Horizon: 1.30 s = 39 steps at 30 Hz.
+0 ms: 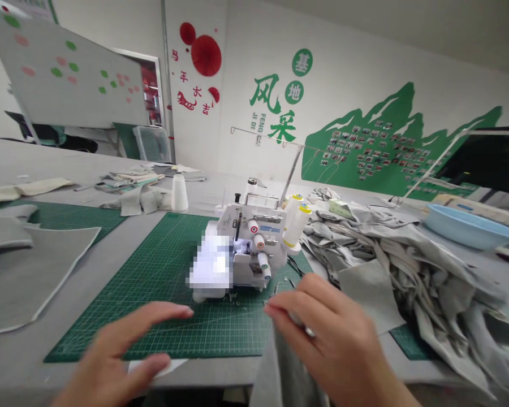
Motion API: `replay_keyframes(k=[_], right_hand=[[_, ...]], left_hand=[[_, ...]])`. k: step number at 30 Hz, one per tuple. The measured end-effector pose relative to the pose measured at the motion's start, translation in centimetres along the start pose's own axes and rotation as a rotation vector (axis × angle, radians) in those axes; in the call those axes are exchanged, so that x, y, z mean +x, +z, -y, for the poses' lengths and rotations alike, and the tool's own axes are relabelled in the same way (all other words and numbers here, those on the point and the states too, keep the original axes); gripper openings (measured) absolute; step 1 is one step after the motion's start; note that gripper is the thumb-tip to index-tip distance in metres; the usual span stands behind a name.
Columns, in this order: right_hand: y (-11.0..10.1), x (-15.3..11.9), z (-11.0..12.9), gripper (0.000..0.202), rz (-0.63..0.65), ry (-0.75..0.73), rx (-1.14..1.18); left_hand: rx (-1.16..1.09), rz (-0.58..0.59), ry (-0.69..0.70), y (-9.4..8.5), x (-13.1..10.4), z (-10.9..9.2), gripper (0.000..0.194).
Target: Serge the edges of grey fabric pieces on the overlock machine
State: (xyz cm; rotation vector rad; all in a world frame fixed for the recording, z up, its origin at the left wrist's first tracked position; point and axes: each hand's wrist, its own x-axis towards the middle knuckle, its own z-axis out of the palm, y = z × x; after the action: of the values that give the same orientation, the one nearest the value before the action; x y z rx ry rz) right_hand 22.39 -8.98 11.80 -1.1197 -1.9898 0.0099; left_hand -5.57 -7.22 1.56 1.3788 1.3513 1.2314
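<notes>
My left hand (123,345) is held open above the front edge of the green cutting mat (152,271), thumb and fingers apart with nothing between them. My right hand (331,328) pinches a strip of grey fabric (275,367), which hangs down past the table edge. A small shiny metal piece (309,332) shows between its fingers; most of it is hidden. Beyond both hands stands a white overlock sewing machine (254,237) on the mat, its lamp lit. Part of its left side is blurred into blocks. Thread scraps (236,299) lie in front of it.
Heaped grey fabric (445,282) covers the right side, with a blue basin (470,226) behind. Thread cones (296,223) stand on the machine's right; a white cone (178,193) stands back left. Flat grey fabric (34,271) lies at left. A thread stand (294,169) rises above the machine.
</notes>
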Motion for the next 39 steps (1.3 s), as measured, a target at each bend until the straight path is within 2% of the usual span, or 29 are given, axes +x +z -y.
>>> replay_keyframes(k=[3, 5, 7, 10, 13, 16, 18, 20, 23, 28, 31, 33, 35, 37, 38, 39], right_hand=[[2.6, 2.0, -0.3, 0.014, 0.106, 0.128, 0.164], [3.4, 2.4, -1.2, 0.011, 0.140, 0.278, 0.300], [3.7, 2.4, -2.3, 0.015, 0.173, 0.414, 0.439], [3.8, 2.0, -3.8, 0.016, 0.250, 0.507, 0.537], [4.1, 1.8, -4.7, 0.006, 0.302, 0.408, 0.409], [4.3, 1.8, -4.8, 0.010, 0.177, 0.241, 0.289], [4.0, 1.6, -4.7, 0.013, 0.044, 0.220, 0.280], [3.4, 1.2, -4.8, 0.014, -0.089, 0.300, 0.285], [2.5, 0.3, -5.6, 0.018, -0.241, 0.482, 0.287], [2.3, -2.1, -7.0, 0.030, -0.397, 0.727, 0.425], [1.6, -3.9, -6.9, 0.034, -0.431, 0.869, 0.640], [0.9, -5.3, -6.6, 0.036, -0.372, 0.906, 0.754], [0.6, -6.5, -6.2, 0.039, -0.170, 0.829, 0.813], [1.2, -7.3, -5.7, 0.041, 0.133, 0.666, 0.838], [2.0, -7.4, -5.3, 0.043, 0.255, 0.598, 0.832], [3.0, -7.3, -4.9, 0.046, 0.325, 0.534, 0.810]], left_hand=[[0.010, 0.404, 0.153, 4.7, 0.2, -1.2, 0.059], [0.069, 0.469, 0.137, 6.8, 0.6, -2.1, 0.033], [0.116, 0.424, 0.090, 7.4, 1.2, -2.6, 0.021], [0.141, 0.356, 0.070, 6.1, 2.1, -2.2, 0.029], [0.178, 0.293, 0.081, 4.5, 2.6, -1.3, 0.035], [0.266, 0.261, 0.103, 3.7, 2.5, -0.8, 0.031], [0.347, 0.291, 0.100, 3.3, 2.4, -0.5, 0.022], [0.378, 0.341, 0.065, 2.6, 2.2, 0.0, 0.016], [0.278, 0.377, -0.024, 0.5, 2.3, 1.5, 0.019], [0.107, 0.232, -0.112, -3.4, 3.1, 3.5, 0.028], [0.061, 0.111, -0.156, -4.2, 3.5, 3.4, 0.032], [-0.052, 0.011, -0.210, -3.8, 3.3, 2.9, 0.035], [-0.192, -0.058, -0.275, -2.5, 2.9, 2.2, 0.039], [-0.239, -0.026, -0.285, -0.7, 2.4, 1.4, 0.039], [-0.211, 0.020, -0.249, 0.3, 2.1, 0.9, 0.037], [-0.157, 0.068, -0.185, 1.4, 1.8, 0.4, 0.034]])
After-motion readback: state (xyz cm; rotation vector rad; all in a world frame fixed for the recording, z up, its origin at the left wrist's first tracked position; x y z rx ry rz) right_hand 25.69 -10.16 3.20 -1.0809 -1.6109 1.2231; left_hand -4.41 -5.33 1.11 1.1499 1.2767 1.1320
